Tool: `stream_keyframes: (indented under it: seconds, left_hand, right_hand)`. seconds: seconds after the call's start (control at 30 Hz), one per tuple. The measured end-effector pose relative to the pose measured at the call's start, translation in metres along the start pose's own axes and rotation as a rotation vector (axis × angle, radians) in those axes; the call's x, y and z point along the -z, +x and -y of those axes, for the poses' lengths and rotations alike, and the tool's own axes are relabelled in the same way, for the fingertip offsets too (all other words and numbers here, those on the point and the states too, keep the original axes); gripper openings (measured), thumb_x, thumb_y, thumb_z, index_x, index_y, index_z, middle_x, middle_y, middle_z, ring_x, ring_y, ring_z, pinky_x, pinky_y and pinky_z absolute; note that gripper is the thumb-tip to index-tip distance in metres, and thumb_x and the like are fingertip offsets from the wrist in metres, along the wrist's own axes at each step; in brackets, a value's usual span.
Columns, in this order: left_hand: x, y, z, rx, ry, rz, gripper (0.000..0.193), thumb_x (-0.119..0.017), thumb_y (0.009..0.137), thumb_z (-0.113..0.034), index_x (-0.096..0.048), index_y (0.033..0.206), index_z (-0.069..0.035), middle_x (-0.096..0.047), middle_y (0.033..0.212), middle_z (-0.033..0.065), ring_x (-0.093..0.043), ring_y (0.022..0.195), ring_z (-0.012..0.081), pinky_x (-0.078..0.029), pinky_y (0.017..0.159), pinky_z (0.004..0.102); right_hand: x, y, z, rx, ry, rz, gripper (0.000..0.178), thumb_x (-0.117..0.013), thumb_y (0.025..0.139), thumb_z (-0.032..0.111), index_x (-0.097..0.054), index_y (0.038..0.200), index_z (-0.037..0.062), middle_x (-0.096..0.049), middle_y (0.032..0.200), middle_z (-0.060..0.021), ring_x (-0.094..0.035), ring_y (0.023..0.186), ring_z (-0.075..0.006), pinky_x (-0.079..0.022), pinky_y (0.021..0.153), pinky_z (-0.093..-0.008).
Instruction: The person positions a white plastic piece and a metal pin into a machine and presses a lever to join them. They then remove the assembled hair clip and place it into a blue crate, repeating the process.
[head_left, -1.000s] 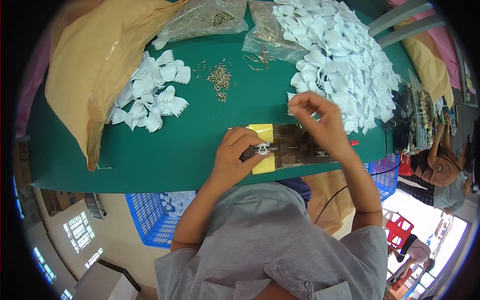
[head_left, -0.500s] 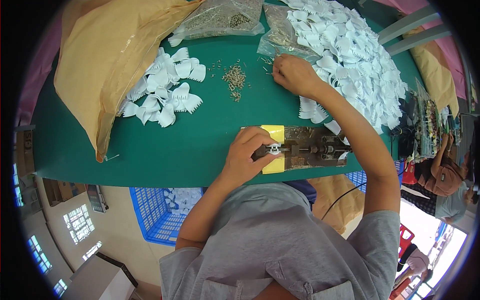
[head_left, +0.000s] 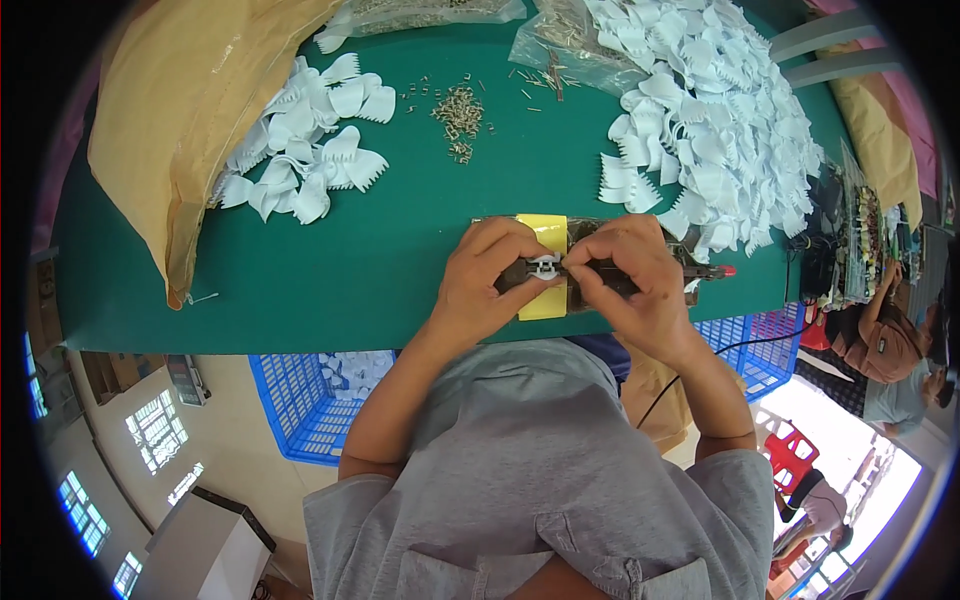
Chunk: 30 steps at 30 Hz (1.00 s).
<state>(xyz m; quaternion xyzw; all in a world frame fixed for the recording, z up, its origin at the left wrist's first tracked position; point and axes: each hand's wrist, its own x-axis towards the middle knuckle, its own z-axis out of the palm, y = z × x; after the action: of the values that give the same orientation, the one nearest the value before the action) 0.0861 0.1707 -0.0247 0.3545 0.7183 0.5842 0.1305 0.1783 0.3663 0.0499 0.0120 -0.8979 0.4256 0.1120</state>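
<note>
My left hand (head_left: pixel 490 285) is closed, thumb and fingers gripping a small white plastic claw clip (head_left: pixel 545 267) at the left end of a metal bench fixture (head_left: pixel 588 300). Yellow tape (head_left: pixel 542 305) wraps the fixture beside the clip. Just to the right, my right hand (head_left: pixel 640 280) pinches close against the clip over the fixture; whatever lies between its fingertips is too small to make out. Beyond the hands are a small heap of metal springs (head_left: pixel 460 115) and scattered thin metal pins (head_left: pixel 535 95).
White toothed clip halves (head_left: pixel 715 130) form a large pile at right, with a smaller group (head_left: pixel 310 150) at left beside a brown sack (head_left: pixel 200 120). Clear bags (head_left: pixel 570 50) lie at the back. Blue baskets (head_left: pixel 300 410) stand below the green table's (head_left: pixel 380 270) edge. Other people work at far right.
My right hand has come back from the pins by the clear bag to the fixture, meeting my left hand at the clip. The left hand keeps its grip. The view has shifted slightly.
</note>
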Motion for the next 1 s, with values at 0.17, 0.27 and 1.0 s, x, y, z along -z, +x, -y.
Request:
stream_keyframes:
  seconds: [0.17,0.27,1.0]
  left_hand:
    - [-0.001,0.000,0.000,0.000,-0.004,-0.004,0.028,-0.088,0.079,-0.012,-0.072,0.101,-0.008,-0.066,0.105,0.0064,-0.063,0.100,0.0279,-0.051,0.087,0.0389]
    - [-0.001,-0.002,0.003,-0.003,-0.001,-0.005,0.029,-0.088,0.078,-0.011,-0.072,0.101,-0.008,-0.067,0.105,0.0063,-0.063,0.099,0.0275,-0.051,0.086,0.0383]
    - [0.002,0.003,-0.002,-0.063,0.055,0.036,0.025,-0.087,0.079,0.001,-0.073,0.098,-0.004,-0.075,0.103,0.0079,-0.068,0.098,0.0217,-0.051,0.091,0.0346]
  right_hand:
    - [-0.007,-0.010,0.001,0.043,-0.136,-0.108,0.018,-0.081,0.083,0.006,-0.074,0.099,0.0093,-0.071,0.093,-0.0012,-0.063,0.095,-0.0231,-0.041,0.093,-0.0402]
    - [-0.016,-0.013,-0.002,0.087,-0.192,-0.106,0.016,-0.080,0.084,0.006,-0.073,0.099,0.0095,-0.073,0.099,-0.0013,-0.062,0.100,-0.0238,-0.040,0.094,-0.0423]
    - [0.053,-0.130,-0.059,-0.429,-0.571,-0.823,0.021,-0.061,0.106,0.008,-0.072,0.122,-0.0012,-0.073,0.121,-0.0147,-0.065,0.115,-0.0284,-0.049,0.101,-0.0386]
